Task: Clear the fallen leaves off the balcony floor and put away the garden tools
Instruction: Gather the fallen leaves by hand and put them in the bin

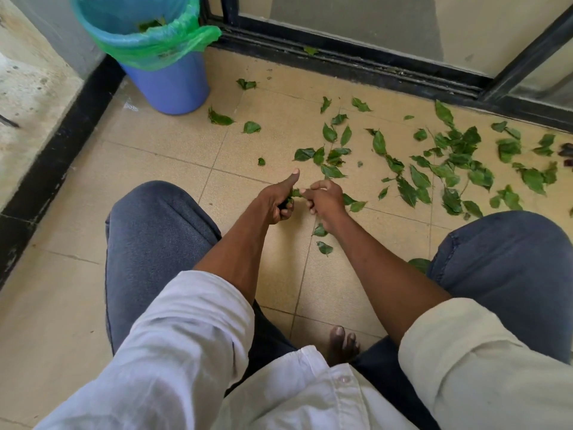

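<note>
I squat on the tan tiled balcony floor [161, 169]. My left hand [279, 200] grips a small bunch of green leaves [294, 193], thumb sticking up. My right hand [325, 198] pinches the same bunch from the right, fingers curled. Several green leaves [449, 169] lie scattered over the tiles to the right and beyond my hands. A few more leaves [324, 247] lie under my right forearm. A blue bin [169, 85] with a green liner [173, 41] stands at the far left corner, with some leaves inside.
A black sliding door track [356, 62] runs along the far side, with one leaf on it. A black skirting strip [59, 144] and a concrete ledge [28, 97] border the left. My knees in blue trousers [148, 231] flank my arms; bare toes [342, 342] show below.
</note>
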